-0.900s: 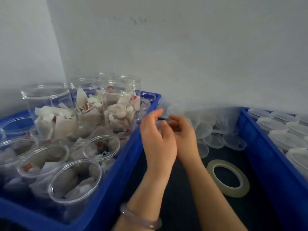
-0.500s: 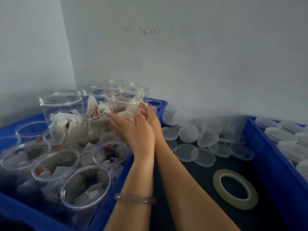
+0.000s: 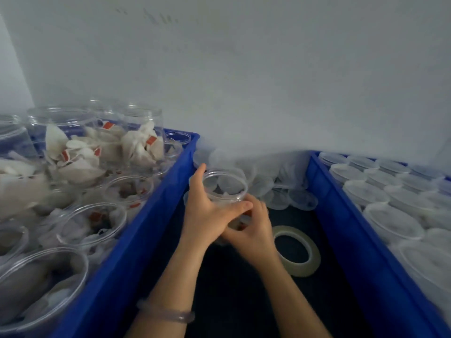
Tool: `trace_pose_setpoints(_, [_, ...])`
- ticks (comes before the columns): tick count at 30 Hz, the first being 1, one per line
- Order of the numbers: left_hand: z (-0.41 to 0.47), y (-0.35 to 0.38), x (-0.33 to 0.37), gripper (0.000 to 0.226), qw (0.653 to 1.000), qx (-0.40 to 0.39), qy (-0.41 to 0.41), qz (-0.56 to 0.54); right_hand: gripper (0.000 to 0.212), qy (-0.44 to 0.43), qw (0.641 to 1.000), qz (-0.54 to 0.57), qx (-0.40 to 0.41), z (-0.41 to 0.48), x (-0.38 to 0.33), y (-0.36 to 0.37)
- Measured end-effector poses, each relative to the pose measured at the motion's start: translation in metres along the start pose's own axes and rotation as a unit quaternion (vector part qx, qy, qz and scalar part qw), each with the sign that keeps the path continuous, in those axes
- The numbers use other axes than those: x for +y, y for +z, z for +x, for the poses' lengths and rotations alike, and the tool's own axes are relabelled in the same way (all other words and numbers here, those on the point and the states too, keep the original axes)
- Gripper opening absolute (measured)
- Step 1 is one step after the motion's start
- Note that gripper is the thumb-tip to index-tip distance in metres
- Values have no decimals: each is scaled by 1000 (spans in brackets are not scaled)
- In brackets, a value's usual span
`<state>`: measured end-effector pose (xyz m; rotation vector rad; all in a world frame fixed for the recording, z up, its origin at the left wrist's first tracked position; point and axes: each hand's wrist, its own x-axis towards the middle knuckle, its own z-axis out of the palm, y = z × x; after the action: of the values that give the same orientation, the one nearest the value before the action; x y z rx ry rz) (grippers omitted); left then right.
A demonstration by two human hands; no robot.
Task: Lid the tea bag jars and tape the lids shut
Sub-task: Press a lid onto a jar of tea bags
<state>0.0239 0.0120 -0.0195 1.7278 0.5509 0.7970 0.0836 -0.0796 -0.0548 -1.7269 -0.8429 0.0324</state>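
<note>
A clear open jar (image 3: 225, 182) with tea bags in it stands upright over the dark surface between two blue crates. My left hand (image 3: 207, 213) grips its wall just below the rim, thumb at the far side. My right hand (image 3: 253, 230) holds the jar lower down on its near right side. A roll of clear tape (image 3: 296, 250) lies flat just right of my right hand. Loose clear lids (image 3: 278, 189) are heaped behind the jar against the wall.
The left blue crate (image 3: 151, 215) holds several open jars of tea bags (image 3: 92, 223), some stacked. The right blue crate (image 3: 341, 230) holds several lidded jars (image 3: 366, 191). A white wall stands close behind.
Both hands have lifted one jar out of the left crate and brought it right, down to the dark surface between the crates. The camera has tilted down and right.
</note>
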Motion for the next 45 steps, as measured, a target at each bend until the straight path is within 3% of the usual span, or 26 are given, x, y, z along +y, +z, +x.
trace_pose_setpoints(4, [-5,18,-47,100,998,-6,13,-63,60,56,993,42,-94,-2,39,-20])
trace_pose_setpoints(6, [-3,17,-58,94,997,-18,31,-64,52,103,989,58,-86,8,56,-35])
trace_pose_setpoints(8, [0,18,-64,93,996,-26,44,-69,49,133,987,-92,-17,27,75,-41])
trace_pose_setpoints(10, [0,20,-67,94,995,-22,57,-82,52,140,948,-278,-62,43,85,-37])
trace_pose_setpoints(13, [0,23,-74,93,993,-12,59,-98,39,150,912,-366,-107,51,93,-28])
trace_pose_setpoints(16, [-1,24,-77,91,993,-13,51,-105,23,144,922,-347,-91,45,89,-28])
trace_pose_setpoints(19, [-1,23,-79,91,993,-22,56,-97,27,69,966,-240,-67,37,73,-39])
trace_pose_setpoints(21, [-2,21,-78,90,993,-34,59,-94,48,29,983,-171,-56,36,54,-57])
trace_pose_setpoints(24, [-4,19,-74,90,994,-45,55,-88,97,2,995,-10,-99,38,20,-81])
trace_pose_setpoints(26, [-6,20,-72,86,993,-58,52,-88,106,-16,990,61,-129,39,4,-80])
trace_pose_setpoints(29, [-7,26,-74,82,989,-103,59,-90,84,-44,988,-7,-148,38,-9,-57])
trace_pose_setpoints(33, [-5,35,-73,75,994,-71,82,-27,54,-90,976,-131,-146,35,-10,-41])
trace_pose_setpoints(38, [-6,35,-72,68,996,-61,69,4,49,-132,951,-222,-170,38,-16,-41])
trace_pose_setpoints(45, [-4,33,-69,66,994,-87,44,-42,48,-98,947,-220,-210,38,-23,-44])
